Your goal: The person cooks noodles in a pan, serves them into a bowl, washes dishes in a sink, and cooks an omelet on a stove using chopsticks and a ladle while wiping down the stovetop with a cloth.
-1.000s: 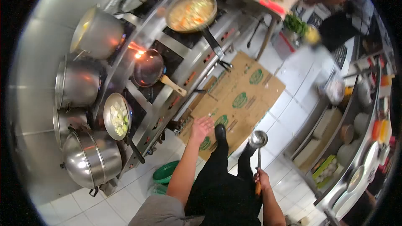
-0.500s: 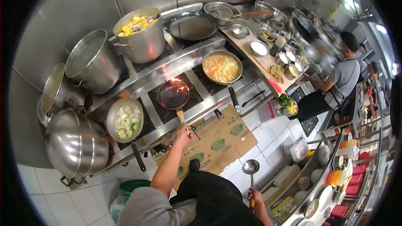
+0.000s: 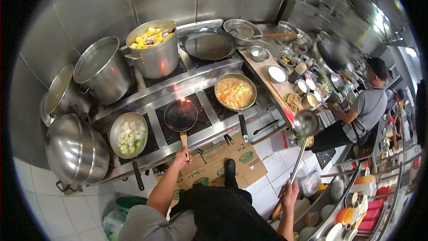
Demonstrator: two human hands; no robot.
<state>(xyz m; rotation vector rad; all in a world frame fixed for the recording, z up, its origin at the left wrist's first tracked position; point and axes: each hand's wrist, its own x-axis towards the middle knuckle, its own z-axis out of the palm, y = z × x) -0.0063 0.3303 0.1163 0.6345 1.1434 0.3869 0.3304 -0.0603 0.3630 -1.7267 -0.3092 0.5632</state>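
My left hand [image 3: 182, 158] is closed round the wooden handle of a dark pan [image 3: 180, 116] on the middle front burner, with flame at its far edge. In my right hand [image 3: 289, 193] is the handle of a metal ladle [image 3: 306, 123], its bowl raised near the corner of the prep table. A pan of pale and green vegetables [image 3: 129, 135] lies to the left of the dark pan. To its right sits a pan of noodles and shredded vegetables [image 3: 235, 91].
Large pots, one a pot of yellow pieces [image 3: 154, 49], line the stove's back and left. A wok [image 3: 209, 45] sits behind. Bowls crowd the prep table [image 3: 267, 78]. A co-worker [image 3: 372, 102] stands at right. Cardboard [image 3: 209, 169] covers floor tiles.
My left hand has gone from open in the air to the dark pan's handle. The ladle has risen in my right hand, from low by my legs. The view has turned toward the stove.
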